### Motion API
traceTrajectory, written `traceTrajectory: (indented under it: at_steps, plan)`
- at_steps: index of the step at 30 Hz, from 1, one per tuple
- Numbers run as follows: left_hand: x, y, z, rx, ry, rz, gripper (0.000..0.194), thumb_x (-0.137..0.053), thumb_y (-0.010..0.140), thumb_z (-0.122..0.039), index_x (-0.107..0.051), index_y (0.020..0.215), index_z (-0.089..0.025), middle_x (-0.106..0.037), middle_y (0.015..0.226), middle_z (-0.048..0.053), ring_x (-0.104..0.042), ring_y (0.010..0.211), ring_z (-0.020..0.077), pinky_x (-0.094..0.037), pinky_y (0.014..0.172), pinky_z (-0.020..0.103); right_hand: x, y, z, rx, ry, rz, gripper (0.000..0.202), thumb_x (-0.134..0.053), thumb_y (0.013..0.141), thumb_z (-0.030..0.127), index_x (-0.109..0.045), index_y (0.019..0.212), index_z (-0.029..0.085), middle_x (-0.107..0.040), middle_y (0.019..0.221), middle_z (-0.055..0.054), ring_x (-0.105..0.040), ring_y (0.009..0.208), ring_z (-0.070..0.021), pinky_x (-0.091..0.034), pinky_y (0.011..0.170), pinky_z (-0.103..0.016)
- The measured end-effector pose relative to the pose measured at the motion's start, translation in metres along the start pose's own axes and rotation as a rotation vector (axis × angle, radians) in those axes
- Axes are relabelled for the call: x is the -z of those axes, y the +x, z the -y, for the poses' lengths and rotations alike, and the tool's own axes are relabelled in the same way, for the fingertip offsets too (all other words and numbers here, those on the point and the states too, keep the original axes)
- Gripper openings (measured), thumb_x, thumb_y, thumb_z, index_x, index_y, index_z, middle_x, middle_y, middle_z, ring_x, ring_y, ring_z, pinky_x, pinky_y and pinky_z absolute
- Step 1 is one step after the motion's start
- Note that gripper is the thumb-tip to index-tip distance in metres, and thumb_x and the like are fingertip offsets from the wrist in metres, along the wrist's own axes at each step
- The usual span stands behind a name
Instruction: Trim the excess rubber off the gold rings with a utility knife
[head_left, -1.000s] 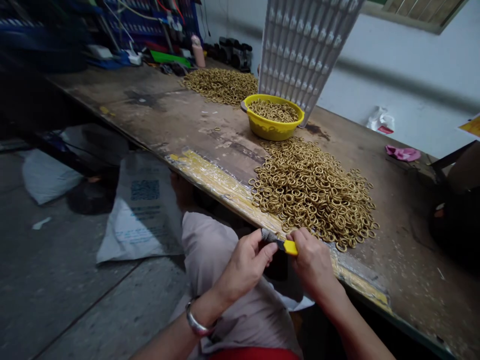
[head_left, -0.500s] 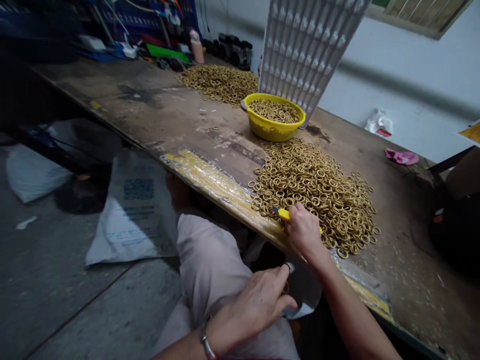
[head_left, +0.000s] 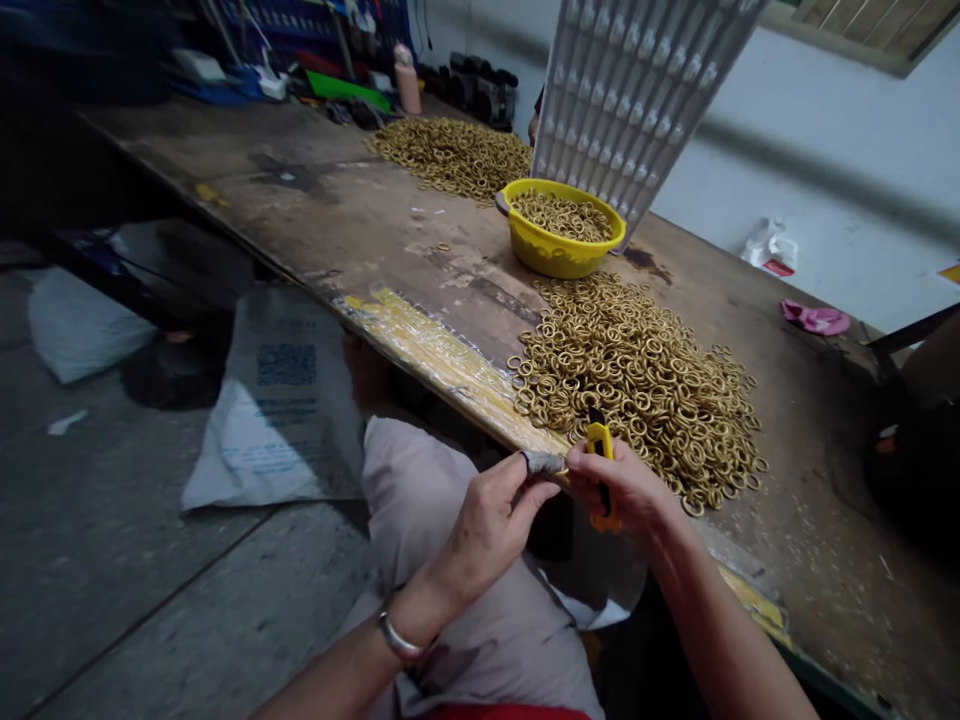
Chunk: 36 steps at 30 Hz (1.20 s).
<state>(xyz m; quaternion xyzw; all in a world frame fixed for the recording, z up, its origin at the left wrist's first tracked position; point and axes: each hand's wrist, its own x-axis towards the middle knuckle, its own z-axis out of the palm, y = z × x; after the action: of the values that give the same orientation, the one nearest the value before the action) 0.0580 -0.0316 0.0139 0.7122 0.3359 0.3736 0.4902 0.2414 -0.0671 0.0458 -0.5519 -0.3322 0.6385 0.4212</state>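
My right hand (head_left: 626,490) is closed around a yellow utility knife (head_left: 602,475), its dark blade pointing up toward the pile. Thumb and forefinger of that hand also pinch at a small brass ring, partly hidden. My left hand (head_left: 499,515) meets it at the table edge, fingers bent together at the same ring, with a grey wrap (head_left: 543,462) on one finger. Just beyond both hands lies a large pile of brass rings (head_left: 645,370). Behind that pile, a yellow basin (head_left: 559,255) holds more rings.
Another ring pile (head_left: 454,158) lies farther back beside a pink bottle (head_left: 407,80). A ribbed translucent panel (head_left: 637,90) stands behind the basin. Pink cloth (head_left: 815,317) is at the right. White sacks (head_left: 289,400) sit on the floor at left.
My left hand has risen from my lap to the table edge and met my right hand. The knife has turned from lying sideways to nearly upright, and a ring is now between the fingers.
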Motion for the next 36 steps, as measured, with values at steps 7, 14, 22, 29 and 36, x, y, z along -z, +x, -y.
traceTrajectory:
  at_steps: [7, 14, 22, 29, 36]
  plan:
    - [0.003, -0.006, -0.003, 0.103, -0.04, 0.095, 0.016, -0.058, 0.09, -0.022, -0.069, 0.08, -0.016, -0.069, 0.073, 0.002, -0.061, 0.068, 0.0159, -0.047, 0.065, 0.025, -0.01, -0.007, -0.004, -0.062, 0.128, 0.015, 0.04, -0.08, 0.065, 0.045, -0.049, 0.064, 0.02, -0.04, 0.051, 0.009, -0.032, 0.041, -0.0041, -0.024, 0.036, -0.016]
    - [0.001, 0.001, -0.009, 0.231, -0.323, 0.188, 0.01, -0.063, 0.077, -0.023, -0.069, 0.078, -0.015, -0.068, 0.075, 0.003, -0.06, 0.072, 0.0158, -0.049, 0.07, 0.027, -0.01, -0.013, -0.012, -0.073, 0.09, -0.029, 0.041, -0.074, 0.068, 0.053, -0.048, 0.07, 0.022, -0.04, 0.054, 0.009, -0.027, 0.041, -0.005, -0.02, 0.037, -0.019]
    - [0.0, 0.0, -0.015, 0.369, -0.331, 0.098, 0.021, -0.064, 0.073, -0.036, -0.06, 0.068, -0.016, -0.059, 0.059, 0.0, -0.053, 0.058, 0.0131, -0.044, 0.057, 0.025, -0.015, -0.039, -0.039, 0.471, -1.099, -0.413, 0.011, -0.051, 0.087, 0.018, -0.06, 0.08, 0.019, -0.059, 0.077, -0.002, -0.055, 0.069, -0.0153, -0.036, 0.064, -0.026]
    - [0.0, -0.003, -0.014, 0.243, -0.182, 0.125, 0.016, -0.059, 0.08, -0.031, -0.062, 0.075, -0.016, -0.061, 0.068, 0.001, -0.052, 0.065, 0.0146, -0.044, 0.061, 0.026, -0.022, -0.039, -0.04, 0.39, -1.491, -0.503, 0.016, -0.051, 0.096, 0.017, -0.063, 0.086, 0.019, -0.067, 0.082, -0.004, -0.06, 0.068, -0.0161, -0.031, 0.06, -0.028]
    - [0.003, -0.025, -0.035, 0.04, -0.041, 0.208, 0.016, -0.058, 0.086, -0.017, -0.056, 0.071, -0.018, -0.059, 0.076, 0.0, -0.055, 0.074, 0.0139, -0.042, 0.069, 0.025, -0.005, -0.021, -0.016, 0.008, -1.645, -0.589, 0.018, -0.049, 0.094, 0.01, -0.066, 0.096, 0.016, -0.071, 0.088, -0.008, -0.064, 0.072, -0.0186, -0.028, 0.06, -0.031]
